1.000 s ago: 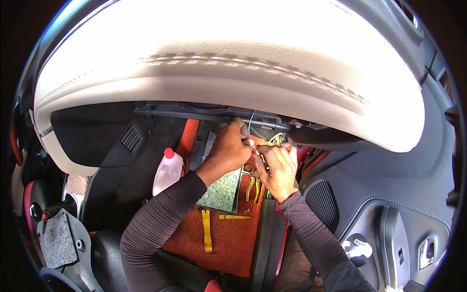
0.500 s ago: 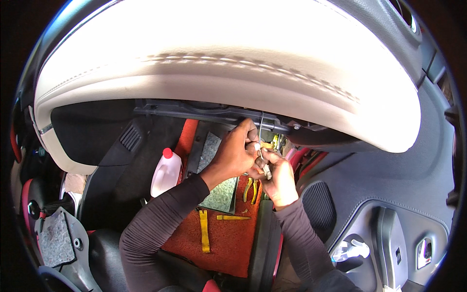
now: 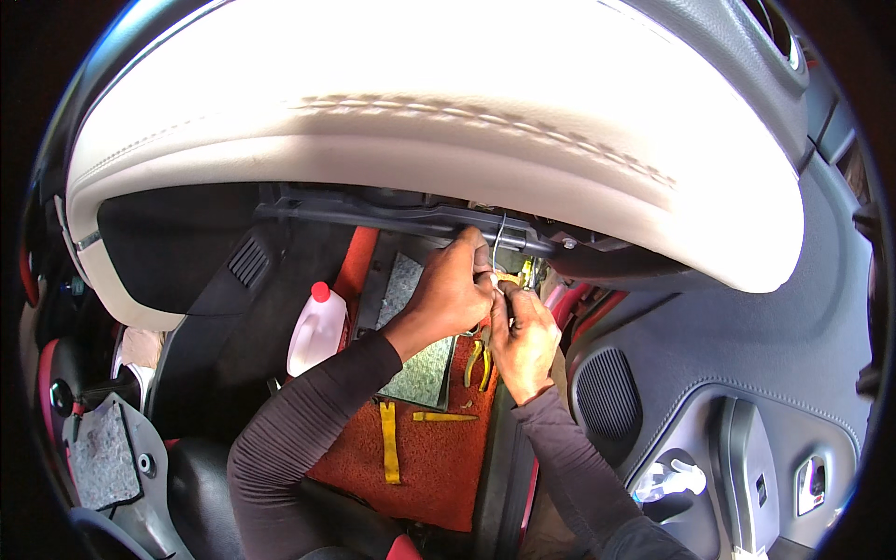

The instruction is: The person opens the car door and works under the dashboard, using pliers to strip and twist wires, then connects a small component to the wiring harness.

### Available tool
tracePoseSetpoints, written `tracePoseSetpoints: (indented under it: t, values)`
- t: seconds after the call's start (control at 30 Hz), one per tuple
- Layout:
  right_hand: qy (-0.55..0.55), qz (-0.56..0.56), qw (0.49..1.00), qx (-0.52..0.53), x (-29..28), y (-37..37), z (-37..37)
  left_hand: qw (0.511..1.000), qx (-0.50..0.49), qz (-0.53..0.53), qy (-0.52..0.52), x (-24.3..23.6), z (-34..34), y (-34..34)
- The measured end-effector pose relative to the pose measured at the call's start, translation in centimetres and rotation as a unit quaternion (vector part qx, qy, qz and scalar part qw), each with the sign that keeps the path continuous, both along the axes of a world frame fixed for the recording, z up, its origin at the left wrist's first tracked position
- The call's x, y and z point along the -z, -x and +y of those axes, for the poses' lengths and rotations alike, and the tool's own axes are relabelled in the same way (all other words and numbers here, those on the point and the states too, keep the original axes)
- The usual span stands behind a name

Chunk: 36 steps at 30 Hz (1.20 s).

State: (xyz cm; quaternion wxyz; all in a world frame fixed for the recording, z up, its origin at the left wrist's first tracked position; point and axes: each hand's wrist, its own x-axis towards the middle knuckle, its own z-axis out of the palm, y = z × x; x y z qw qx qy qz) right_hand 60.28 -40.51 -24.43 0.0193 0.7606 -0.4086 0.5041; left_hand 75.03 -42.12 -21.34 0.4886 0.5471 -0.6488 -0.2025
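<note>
A broad cream padded dashboard (image 3: 448, 159) with curved stitching fills twelve o'clock. Below lies a rough red mat (image 3: 439, 481), bearing a flat grey fibrous panel (image 3: 420, 378), apparently already off. A translucent pinkish jug with a red cap (image 3: 316, 331) stands between eight and nine from the hands. The left hand (image 3: 455, 291) and right hand (image 3: 525, 338) meet fingertip to fingertip. Yellow-handled pliers (image 3: 477, 365) lie unused near six, two flat yellow strips (image 3: 390, 444) toward seven. Both hands pinch a thin pale wire (image 3: 497, 245) dropping from twelve; work there looks unfinished, fingers hiding its end.
</note>
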Motion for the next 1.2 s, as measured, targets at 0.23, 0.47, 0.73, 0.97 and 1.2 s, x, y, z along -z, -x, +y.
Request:
tracePoseSetpoints:
  t: [0.23, 0.47, 0.73, 0.97, 1.2]
  values:
    - [-0.596, -0.464, 0.433, -0.492, -1.4, 2.7, -2.7, 0.994, 0.095, 0.046, 0.029, -0.6, 0.2, 0.3]
    - [-0.221, -0.03, 0.968, -0.115, -0.8, 2.2, -0.7, 1.0, 0.022, 0.012, -0.001, -0.6, 0.2, 0.1]
    - [0.086, 0.096, 0.991, -0.026, -0.4, 1.8, -1.0, 0.999, -0.022, 0.03, -0.02, -0.4, 0.4, 0.5]
    - [-0.592, -0.508, 0.548, -0.302, -0.5, 3.2, -2.9, 0.994, 0.041, 0.105, 0.006, 0.4, 0.7, 2.0]
    - [-0.338, -0.293, 0.878, -0.169, -0.2, 2.2, -0.7, 0.998, -0.009, 0.055, -0.008, 0.2, 0.9, 1.6]
